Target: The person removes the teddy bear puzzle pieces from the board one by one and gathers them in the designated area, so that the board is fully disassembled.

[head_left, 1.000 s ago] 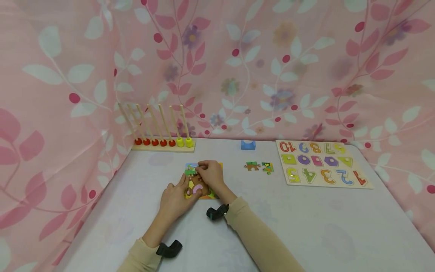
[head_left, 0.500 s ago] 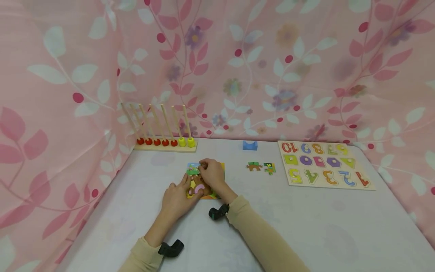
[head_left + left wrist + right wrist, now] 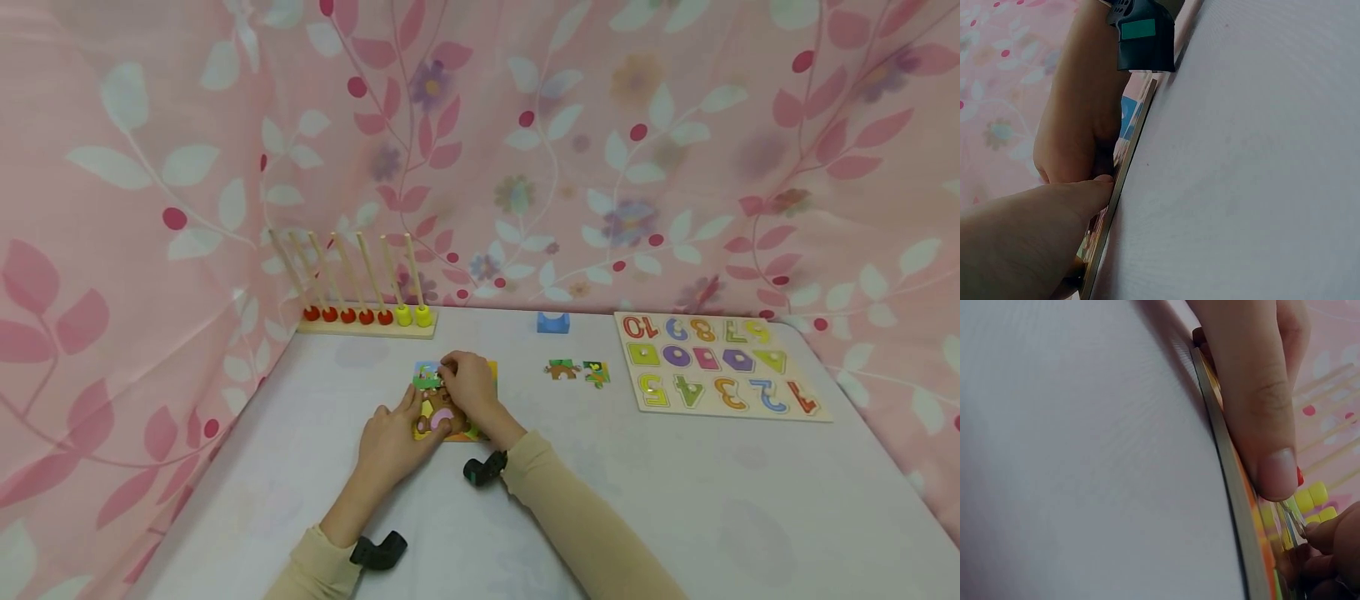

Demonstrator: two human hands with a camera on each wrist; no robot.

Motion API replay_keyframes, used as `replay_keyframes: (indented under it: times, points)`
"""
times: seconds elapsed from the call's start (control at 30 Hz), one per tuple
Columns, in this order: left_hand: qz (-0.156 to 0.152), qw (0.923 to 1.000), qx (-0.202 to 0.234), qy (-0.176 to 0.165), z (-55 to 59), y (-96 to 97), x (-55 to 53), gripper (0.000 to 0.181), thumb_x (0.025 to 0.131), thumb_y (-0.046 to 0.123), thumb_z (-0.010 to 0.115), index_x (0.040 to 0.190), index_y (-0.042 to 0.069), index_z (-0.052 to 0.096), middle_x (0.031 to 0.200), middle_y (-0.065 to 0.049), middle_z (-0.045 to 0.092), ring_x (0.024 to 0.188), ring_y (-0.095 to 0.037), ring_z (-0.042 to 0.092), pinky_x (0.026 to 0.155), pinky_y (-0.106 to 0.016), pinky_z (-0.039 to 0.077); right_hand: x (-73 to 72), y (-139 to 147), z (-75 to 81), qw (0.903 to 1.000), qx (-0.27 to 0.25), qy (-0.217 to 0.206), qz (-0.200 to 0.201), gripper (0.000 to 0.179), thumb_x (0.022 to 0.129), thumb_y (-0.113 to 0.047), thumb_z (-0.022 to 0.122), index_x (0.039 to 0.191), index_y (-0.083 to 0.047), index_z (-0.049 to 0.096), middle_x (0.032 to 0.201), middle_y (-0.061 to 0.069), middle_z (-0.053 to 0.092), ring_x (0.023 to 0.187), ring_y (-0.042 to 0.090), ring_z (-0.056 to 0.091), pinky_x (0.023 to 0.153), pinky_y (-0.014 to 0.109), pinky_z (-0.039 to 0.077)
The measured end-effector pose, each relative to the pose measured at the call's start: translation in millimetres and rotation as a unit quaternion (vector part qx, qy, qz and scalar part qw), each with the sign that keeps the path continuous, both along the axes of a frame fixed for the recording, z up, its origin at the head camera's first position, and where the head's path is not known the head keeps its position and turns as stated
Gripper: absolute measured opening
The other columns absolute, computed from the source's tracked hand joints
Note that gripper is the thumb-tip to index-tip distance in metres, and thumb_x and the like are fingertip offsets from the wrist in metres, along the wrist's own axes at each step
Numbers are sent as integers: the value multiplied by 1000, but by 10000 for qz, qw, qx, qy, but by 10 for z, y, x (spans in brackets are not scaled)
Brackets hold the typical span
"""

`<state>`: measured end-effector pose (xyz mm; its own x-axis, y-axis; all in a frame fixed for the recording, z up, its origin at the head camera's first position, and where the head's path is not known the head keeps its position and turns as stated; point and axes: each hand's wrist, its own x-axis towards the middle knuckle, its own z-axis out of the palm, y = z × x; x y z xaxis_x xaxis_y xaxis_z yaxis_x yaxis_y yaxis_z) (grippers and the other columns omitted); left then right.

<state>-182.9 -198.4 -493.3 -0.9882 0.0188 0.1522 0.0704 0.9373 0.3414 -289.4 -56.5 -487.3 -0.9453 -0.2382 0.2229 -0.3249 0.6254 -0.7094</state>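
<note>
- The right grip (image 3: pixel 468 387) is bent over the top of the board, fingertips pinching a small puzzle piece (image 3: pixel 1295 520); most of that piece is hidden by the fingers.
- The left grip (image 3: pixel 390 437) is released, its fingers extended: the forefinger lies at the left side of the board and the thumb rests at the near edge.
- Between the two hands sits the bear puzzle (image 3: pixel 438 408), flat on the bench (image 3: pixel 735 500), left of the middle; a brown bear with a pink belly shows between the fingers.
- Each wrist, below a beige sleeve (image 3: pixel 585 517), carries a black camera (image 3: pixel 379 551).
- Right of the puzzle and apart from it, two loose pieces lie just beside each other, one brown and green (image 3: pixel 562 369), one green and yellow (image 3: pixel 596 372).
- Behind these stands a blue block (image 3: pixel 553 324) with a curved notch on top.
- Farther right lies a wooden number board (image 3: pixel 709 402) with coloured numerals and shapes.
- At the far left is a bead rack (image 3: pixel 360 330), red and yellow beads low on its upright rods.
- Pink floral cloth (image 3: pixel 480 150) hangs behind.
</note>
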Motion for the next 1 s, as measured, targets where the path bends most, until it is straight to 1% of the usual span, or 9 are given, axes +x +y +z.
replay_keyframes:
  times: [0.13,0.23,0.43,0.53,0.6,0.7,0.8,0.9,1.0]
  points:
    - [19,10000,9,-60,4,2,-5,87,93,67,68,151,4,58,158,-15,54,73,-27,49,61,-37,40,17,21,16,9999,-150,59,27,14,101,-12,73,108,-1,80,92,8,79,77,16,70,71,29,57]
    - [9,10000,-9,-70,1,0,-7,86,93,67,68,151,4,58,157,-16,55,72,-27,49,60,-37,39,22,45,26,9993,-369,94,56,14,100,-9,74,107,0,80,94,10,80,83,19,73,75,32,59]
    - [-13,9999,-34,-99,1,2,-10,84,94,67,68,150,5,59,158,-15,54,73,-27,50,61,-37,40,-13,181,68,9966,-819,89,45,16,101,-9,72,110,1,81,95,11,80,87,24,75,78,37,60]
    - [-12,9999,-21,-112,10,4,-10,84,93,67,68,150,5,60,159,-15,54,74,-27,50,62,-37,41,-62,353,110,9950,-995,113,-63,17,101,-10,72,111,0,81,96,12,80,85,25,74,74,36,59]
    - [-24,9999,-7,-123,14,6,-12,84,93,66,68,150,5,60,158,-16,54,74,-28,50,62,-37,40,-107,512,123,9939,-1077,132,-180,18,101,-10,72,112,1,81,98,12,80,84,24,73,71,34,57]
    - [-34,9999,-18,-133,21,6,-11,83,93,66,68,149,5,61,157,-16,54,73,-28,51,61,-37,40,-162,782,135,9932,-1073,148,-437,18,101,-12,73,112,0,81,98,12,80,83,23,73,67,29,54]
    - [-21,9999,1,-157,29,3,-6,82,93,66,68,149,6,61,157,-16,55,73,-27,51,61,-36,39,-185,1043,138,9919,-1051,52,-714,19,101,-13,73,112,-1,82,97,12,80,82,24,73,64,28,51]
    - [-18,9998,26,-191,35,2,-1,83,94,66,68,150,5,60,158,-16,54,73,-27,50,60,-36,38,-185,1253,130,9911,-962,-42,-920,19,102,-15,72,112,-2,82,98,12,80,83,23,73,64,29,51]
    - [-17,9997,46,-254,39,5,2,85,94,67,68,151,5,58,159,-16,52,72,-26,48,60,-35,36,-180,1393,106,9913,-828,-86,-1023,20,102,-15,72,112,-2,82,99,12,80,84,23,73,67,31,52]
